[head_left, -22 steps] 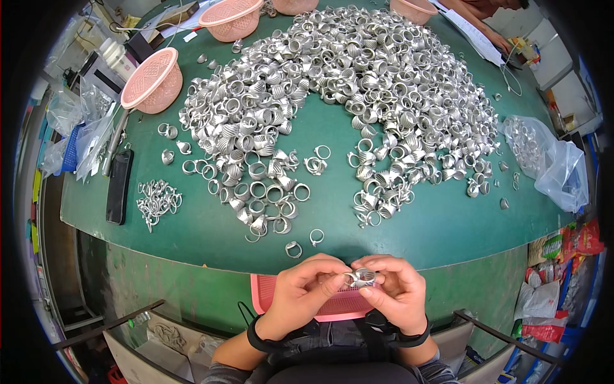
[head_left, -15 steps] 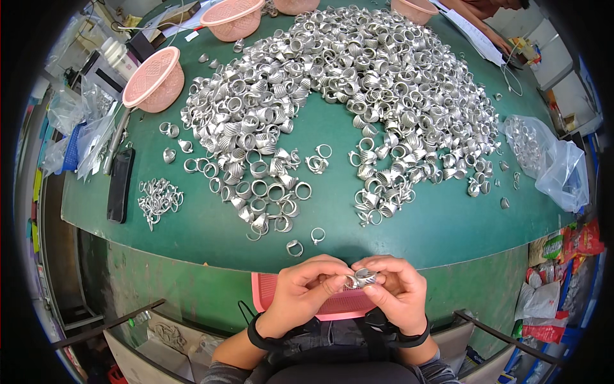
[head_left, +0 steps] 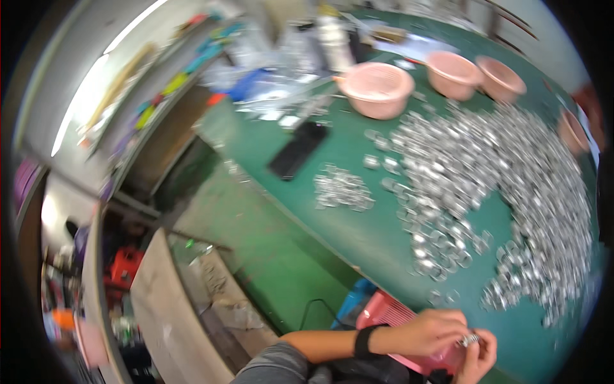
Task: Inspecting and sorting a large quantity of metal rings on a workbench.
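— Where are the hands?
— Left hand (head_left: 430, 331) and right hand (head_left: 478, 357) meet past the green bench's (head_left: 358, 227) near edge, fingertips pinched on a small metal ring (head_left: 471, 339), above a pink basket (head_left: 390, 319).

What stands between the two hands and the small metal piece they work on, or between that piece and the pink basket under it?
Nothing visible. The left hand and right hand both pinch the small metal piece directly, and it sits just above the pink basket, with no object between.
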Demonstrator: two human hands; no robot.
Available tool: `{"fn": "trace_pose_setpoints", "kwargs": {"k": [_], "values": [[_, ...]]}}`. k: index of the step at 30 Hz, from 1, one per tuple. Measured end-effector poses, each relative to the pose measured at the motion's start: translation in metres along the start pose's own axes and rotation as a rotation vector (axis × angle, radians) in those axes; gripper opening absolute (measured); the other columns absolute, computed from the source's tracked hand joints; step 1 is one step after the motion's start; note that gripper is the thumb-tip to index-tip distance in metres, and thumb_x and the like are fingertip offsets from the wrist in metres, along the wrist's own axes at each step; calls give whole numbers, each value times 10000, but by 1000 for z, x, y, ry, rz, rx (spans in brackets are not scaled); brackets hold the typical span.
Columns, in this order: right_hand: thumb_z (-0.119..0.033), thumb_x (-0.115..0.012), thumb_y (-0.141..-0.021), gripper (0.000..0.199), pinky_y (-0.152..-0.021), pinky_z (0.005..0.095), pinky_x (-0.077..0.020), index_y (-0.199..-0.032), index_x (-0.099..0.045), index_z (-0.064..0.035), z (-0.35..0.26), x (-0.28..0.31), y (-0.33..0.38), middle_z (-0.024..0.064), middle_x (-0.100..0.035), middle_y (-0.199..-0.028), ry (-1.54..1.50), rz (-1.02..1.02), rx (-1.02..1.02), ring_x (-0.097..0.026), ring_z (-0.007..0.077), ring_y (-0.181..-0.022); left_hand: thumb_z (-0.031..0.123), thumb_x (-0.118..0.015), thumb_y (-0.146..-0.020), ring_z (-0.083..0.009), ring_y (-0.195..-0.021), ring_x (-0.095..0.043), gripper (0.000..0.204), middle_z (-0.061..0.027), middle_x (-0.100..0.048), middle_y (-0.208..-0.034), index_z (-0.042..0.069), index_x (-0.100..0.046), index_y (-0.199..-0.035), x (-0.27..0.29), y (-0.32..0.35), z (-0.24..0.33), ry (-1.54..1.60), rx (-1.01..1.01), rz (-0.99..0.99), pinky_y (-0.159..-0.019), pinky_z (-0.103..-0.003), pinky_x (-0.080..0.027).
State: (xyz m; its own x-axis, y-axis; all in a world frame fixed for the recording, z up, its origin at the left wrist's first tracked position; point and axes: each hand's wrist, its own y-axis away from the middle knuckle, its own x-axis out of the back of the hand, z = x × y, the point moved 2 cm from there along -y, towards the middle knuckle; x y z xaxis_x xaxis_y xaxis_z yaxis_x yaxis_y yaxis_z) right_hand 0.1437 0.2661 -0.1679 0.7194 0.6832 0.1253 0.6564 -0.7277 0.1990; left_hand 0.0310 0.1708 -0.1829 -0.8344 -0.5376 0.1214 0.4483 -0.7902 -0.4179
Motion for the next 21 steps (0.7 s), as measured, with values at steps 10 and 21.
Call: {"fn": "trace_pose_setpoints", "kwargs": {"k": [10, 21], "values": [[-78, -499, -793, 107, -586, 219, -391, -834, -502, 21, 8, -16, 1, 47, -493, -731, -21, -161, 126, -453, 117, -643, 104, -492, -761, -254, -662, -502, 91, -105, -499, -703, 36, -529, -713, 7, 23, 13, -224, -172, 176, -576, -332, -405], [-83, -498, -793, 127, -570, 236, -416, -826, -503, 39, -1, -13, 2, 72, -510, -725, -18, -130, 95, -474, 138, -629, 69, -480, -739, -258, -588, -474, 107, -99, -464, -612, 43, -516, -641, 1, 21, 22, -298, -353, 169, -522, -338, -383]]}}
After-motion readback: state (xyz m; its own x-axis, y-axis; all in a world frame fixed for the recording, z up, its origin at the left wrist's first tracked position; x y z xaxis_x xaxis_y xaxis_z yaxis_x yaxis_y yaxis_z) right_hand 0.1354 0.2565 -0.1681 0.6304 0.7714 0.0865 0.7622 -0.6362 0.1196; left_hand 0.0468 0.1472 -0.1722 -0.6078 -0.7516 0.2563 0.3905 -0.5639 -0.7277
